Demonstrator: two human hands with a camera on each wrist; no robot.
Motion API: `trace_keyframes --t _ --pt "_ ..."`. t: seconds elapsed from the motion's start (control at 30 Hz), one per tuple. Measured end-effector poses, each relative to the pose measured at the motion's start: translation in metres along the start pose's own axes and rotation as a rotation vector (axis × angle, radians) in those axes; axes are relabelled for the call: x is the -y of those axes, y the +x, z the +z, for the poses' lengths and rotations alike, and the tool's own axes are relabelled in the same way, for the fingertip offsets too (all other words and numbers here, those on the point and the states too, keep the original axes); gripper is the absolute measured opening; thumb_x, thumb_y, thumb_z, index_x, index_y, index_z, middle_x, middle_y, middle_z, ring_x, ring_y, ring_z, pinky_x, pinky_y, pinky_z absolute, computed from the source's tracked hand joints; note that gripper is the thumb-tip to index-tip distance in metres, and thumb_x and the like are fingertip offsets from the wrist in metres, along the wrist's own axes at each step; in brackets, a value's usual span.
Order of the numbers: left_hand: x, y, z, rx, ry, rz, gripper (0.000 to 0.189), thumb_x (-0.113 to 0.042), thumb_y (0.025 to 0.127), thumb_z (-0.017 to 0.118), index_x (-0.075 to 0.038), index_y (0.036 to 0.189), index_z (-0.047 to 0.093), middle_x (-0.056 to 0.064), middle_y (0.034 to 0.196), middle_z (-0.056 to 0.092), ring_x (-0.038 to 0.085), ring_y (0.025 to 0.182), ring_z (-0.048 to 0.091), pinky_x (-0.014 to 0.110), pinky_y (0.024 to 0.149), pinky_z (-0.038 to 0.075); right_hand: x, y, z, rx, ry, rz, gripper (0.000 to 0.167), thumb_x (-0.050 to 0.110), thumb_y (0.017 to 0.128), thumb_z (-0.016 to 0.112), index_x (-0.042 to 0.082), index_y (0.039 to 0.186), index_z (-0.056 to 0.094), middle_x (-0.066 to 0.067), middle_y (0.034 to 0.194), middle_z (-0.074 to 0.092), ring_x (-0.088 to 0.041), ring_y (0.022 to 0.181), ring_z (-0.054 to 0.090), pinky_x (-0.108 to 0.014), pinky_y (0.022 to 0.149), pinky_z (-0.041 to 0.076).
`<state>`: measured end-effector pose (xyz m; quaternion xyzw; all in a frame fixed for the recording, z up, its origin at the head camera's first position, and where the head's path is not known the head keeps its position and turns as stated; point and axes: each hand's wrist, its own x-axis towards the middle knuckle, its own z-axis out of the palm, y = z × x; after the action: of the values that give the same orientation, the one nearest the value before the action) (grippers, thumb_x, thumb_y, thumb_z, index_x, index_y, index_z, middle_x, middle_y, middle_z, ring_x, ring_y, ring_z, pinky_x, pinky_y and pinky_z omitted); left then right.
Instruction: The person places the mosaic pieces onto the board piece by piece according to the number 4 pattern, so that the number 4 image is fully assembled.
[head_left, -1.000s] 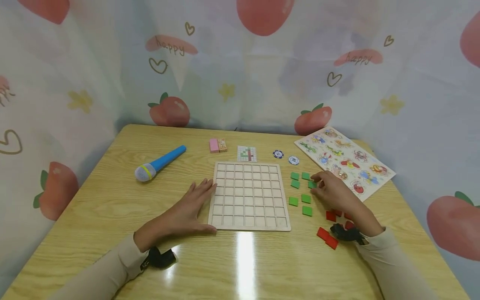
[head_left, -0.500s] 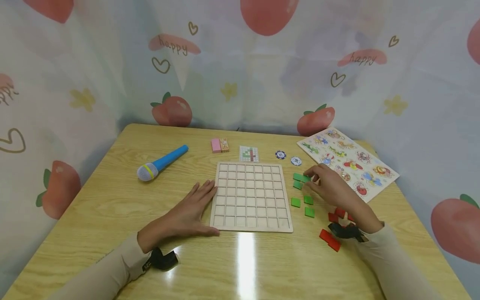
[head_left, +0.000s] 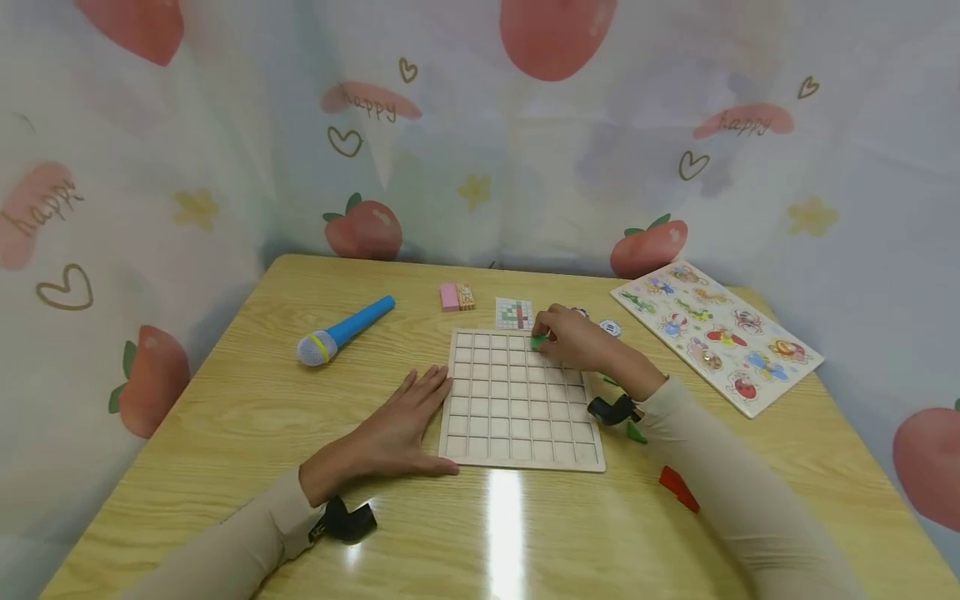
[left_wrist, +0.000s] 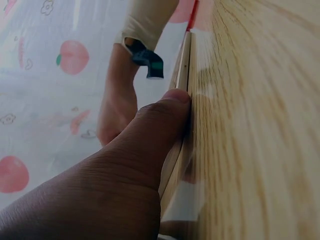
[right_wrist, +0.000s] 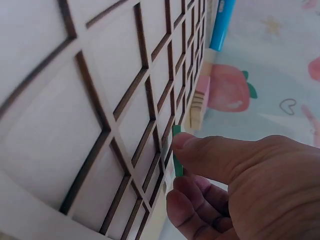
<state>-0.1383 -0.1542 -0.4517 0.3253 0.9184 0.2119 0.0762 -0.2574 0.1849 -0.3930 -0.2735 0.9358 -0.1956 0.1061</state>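
Observation:
My right hand [head_left: 573, 337] pinches a green square tile [right_wrist: 177, 152] between thumb and fingers, close over the far row of the wooden grid board [head_left: 498, 408]. In the right wrist view the tile stands on edge, tilted against the grid lines. The left hand [head_left: 397, 425] lies with fingers spread along the board's left side, its thumb [left_wrist: 175, 97] at the near left corner. Green tiles [head_left: 636, 432] and red tiles [head_left: 678, 487] lie right of the board, mostly hidden under my right forearm.
Behind the board lies a small pattern card [head_left: 513, 313], near a pink-and-patterned block [head_left: 457, 297] and poker chips [head_left: 610, 328]. A blue toy microphone [head_left: 347, 331] is at left. An insect puzzle board [head_left: 718, 333] lies at the back right.
My right hand has picked up a green tile from the group on the right and carried it left over the board's far row. The left hand keeps its place at the board.

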Motion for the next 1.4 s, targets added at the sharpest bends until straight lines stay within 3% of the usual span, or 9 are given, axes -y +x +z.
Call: trace_keyframes --t 0.27,0.5,0.6,0.67,0.83,0.9,1.0,1.17,1.4 --pt "-0.006 0.006 0.002 0.022 0.019 0.008 0.130 -0.078 0.082 0.075 -0.004 0.171 0.016 0.013 0.182 0.009 0.028 0.170 0.005 0.053 0.140 0.004 -0.007 -0.001 0.001 -0.005 -0.008 -0.037 0.009 0.012 0.103 0.071 0.007 0.111 0.070 -0.015 0.116 0.063 -0.025 0.098 0.066 -0.043 0.085 0.060" --pt "-0.009 0.006 0.003 0.010 0.017 0.024 0.128 -0.075 0.083 0.077 -0.002 0.170 0.019 0.015 0.181 0.012 0.031 0.170 0.007 0.056 0.140 0.005 -0.010 -0.003 0.005 -0.018 -0.006 -0.032 0.014 0.011 0.104 0.069 0.005 0.117 0.071 -0.014 0.118 0.066 -0.025 0.100 0.066 -0.044 0.087 0.059" --pt "-0.008 0.003 0.003 0.000 0.023 0.002 0.129 -0.075 0.082 0.078 -0.001 0.170 0.020 0.016 0.181 0.014 0.032 0.170 0.008 0.056 0.140 0.005 -0.007 -0.013 0.003 -0.063 0.001 -0.048 0.022 0.012 0.106 0.067 0.004 0.125 0.071 -0.013 0.124 0.067 -0.026 0.106 0.068 -0.046 0.091 0.060" --pt "-0.007 0.000 0.004 0.000 0.027 -0.010 0.130 -0.076 0.081 0.078 0.000 0.170 0.020 0.016 0.180 0.015 0.032 0.170 0.009 0.057 0.139 0.005 -0.007 -0.029 0.001 -0.141 0.025 -0.050 0.025 0.010 0.105 0.067 0.003 0.129 0.071 -0.014 0.125 0.068 -0.028 0.106 0.068 -0.046 0.089 0.060" --pt "-0.004 -0.006 0.004 0.002 0.027 -0.017 0.130 -0.078 0.082 0.075 -0.001 0.170 0.020 0.016 0.180 0.015 0.033 0.170 0.009 0.057 0.139 0.006 -0.014 -0.083 0.005 -0.435 0.112 0.062 0.023 0.008 0.105 0.066 0.006 0.127 0.072 -0.012 0.121 0.073 -0.024 0.098 0.067 -0.028 0.082 0.056" --pt "-0.002 -0.008 0.003 -0.007 0.022 -0.022 0.129 -0.077 0.082 0.076 -0.001 0.170 0.020 0.016 0.180 0.016 0.033 0.170 0.010 0.058 0.139 0.006 -0.018 -0.097 0.011 -0.498 0.144 0.120 0.023 0.010 0.107 0.065 0.008 0.129 0.072 -0.011 0.122 0.073 -0.023 0.098 0.066 -0.021 0.080 0.052" --pt "0.001 -0.010 0.001 -0.017 0.016 -0.030 0.129 -0.076 0.081 0.078 -0.001 0.170 0.021 0.016 0.180 0.016 0.033 0.170 0.010 0.058 0.139 0.006 -0.021 -0.106 0.021 -0.517 0.183 0.198 0.025 0.013 0.107 0.064 0.010 0.132 0.070 -0.012 0.124 0.073 -0.022 0.100 0.065 -0.019 0.079 0.049" --pt "0.001 -0.008 0.001 -0.002 0.012 -0.023 0.130 -0.078 0.082 0.076 -0.001 0.170 0.019 0.015 0.181 0.014 0.032 0.170 0.008 0.057 0.139 0.005 -0.025 -0.109 0.033 -0.485 0.160 0.321 0.027 0.015 0.107 0.064 0.009 0.133 0.069 -0.016 0.120 0.068 -0.027 0.097 0.062 -0.029 0.074 0.049" --pt "-0.001 -0.001 0.000 0.005 0.028 -0.002 0.130 -0.078 0.082 0.075 -0.002 0.170 0.017 0.014 0.181 0.012 0.031 0.170 0.007 0.056 0.139 0.004 -0.034 -0.111 0.039 -0.461 0.051 0.356 0.028 0.013 0.103 0.069 0.000 0.127 0.069 -0.023 0.122 0.064 -0.034 0.101 0.062 -0.043 0.082 0.053"
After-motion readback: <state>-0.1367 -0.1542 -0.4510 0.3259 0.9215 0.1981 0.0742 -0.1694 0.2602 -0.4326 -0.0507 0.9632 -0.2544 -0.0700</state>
